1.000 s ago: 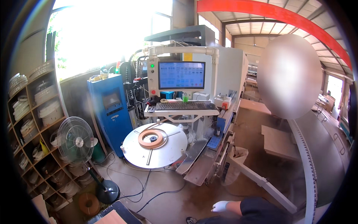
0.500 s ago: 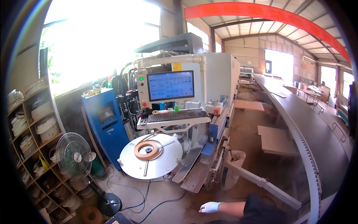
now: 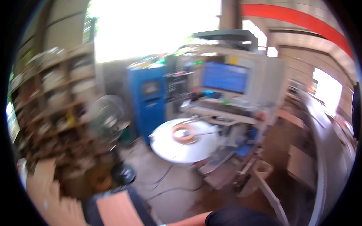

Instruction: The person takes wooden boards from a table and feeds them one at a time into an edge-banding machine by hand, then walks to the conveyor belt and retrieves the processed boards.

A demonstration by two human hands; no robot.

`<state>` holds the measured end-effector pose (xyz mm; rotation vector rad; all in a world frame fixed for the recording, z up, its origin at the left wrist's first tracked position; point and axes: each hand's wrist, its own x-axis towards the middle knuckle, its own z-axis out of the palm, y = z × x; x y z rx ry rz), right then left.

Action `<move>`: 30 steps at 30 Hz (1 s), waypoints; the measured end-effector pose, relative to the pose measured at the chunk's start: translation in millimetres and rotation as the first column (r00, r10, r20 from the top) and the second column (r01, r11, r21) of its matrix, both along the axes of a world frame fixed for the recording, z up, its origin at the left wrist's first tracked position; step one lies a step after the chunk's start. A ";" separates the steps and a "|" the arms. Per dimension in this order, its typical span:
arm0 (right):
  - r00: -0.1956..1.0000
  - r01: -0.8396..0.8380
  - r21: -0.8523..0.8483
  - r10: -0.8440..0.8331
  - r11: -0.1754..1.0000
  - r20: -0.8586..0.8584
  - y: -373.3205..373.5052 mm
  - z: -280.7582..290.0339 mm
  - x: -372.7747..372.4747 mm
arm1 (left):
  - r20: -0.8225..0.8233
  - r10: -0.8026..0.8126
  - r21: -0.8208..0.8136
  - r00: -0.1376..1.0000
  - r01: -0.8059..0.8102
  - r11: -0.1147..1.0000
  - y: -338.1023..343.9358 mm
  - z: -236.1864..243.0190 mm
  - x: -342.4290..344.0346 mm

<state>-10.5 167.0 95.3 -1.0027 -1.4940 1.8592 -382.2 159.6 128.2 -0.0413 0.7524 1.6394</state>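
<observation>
Whole shot was motion-blurred, and only 1 bare forearm (image 3: 196, 218) in a dark sleeve poked in at the near edge, so I couldn't tell what the fingers were doing. Nearest stuff: a brown board (image 3: 117, 209) just left of it, white round disc (image 3: 184, 141) with an orange coil (image 3: 183, 132) farther off, and a blue cabinet (image 3: 149, 98) and monitor (image 3: 225, 77) at the back.

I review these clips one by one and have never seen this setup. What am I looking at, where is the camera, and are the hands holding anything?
The picture comes from a fisheye camera worn on a person's head, so edges bend and motion blurs it. It shows a workshop: a machine with a blue screen and a keyboard shelf, a round white disc carrying an orange-brown ring, a blue cabinet, a standing fan and cluttered shelves. Only a bare forearm with a dark sleeve shows at the lower edge; neither hand is in view, so nothing can be seen held.
</observation>
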 end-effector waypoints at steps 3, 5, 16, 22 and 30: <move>0.994 -0.031 0.144 0.045 0.989 -0.100 47.4 -18.5 -49.8 | -0.132 -0.131 -0.241 0.983 0.096 0.966 17.6 68.6 98.1; 0.983 0.049 -0.067 -0.060 0.997 -0.174 42.1 39.6 -77.6 | -0.277 0.017 -0.109 0.961 -0.049 0.993 7.6 52.0 108.7; 0.802 0.242 -0.698 -0.544 0.674 -0.247 59.3 37.8 -151.9 | -0.840 -0.404 -0.294 0.363 0.322 0.900 -50.6 -25.6 73.2; 0.786 0.344 -0.718 -0.603 0.605 -0.132 76.2 -10.3 -106.8 | -0.270 0.028 -0.216 0.963 -0.088 0.972 -139.0 -149.4 -52.1; 0.775 0.402 -0.738 -0.631 0.542 -0.041 100.7 -25.0 -56.6 | -0.300 0.163 0.145 0.940 -0.124 0.982 29.4 -10.8 -84.2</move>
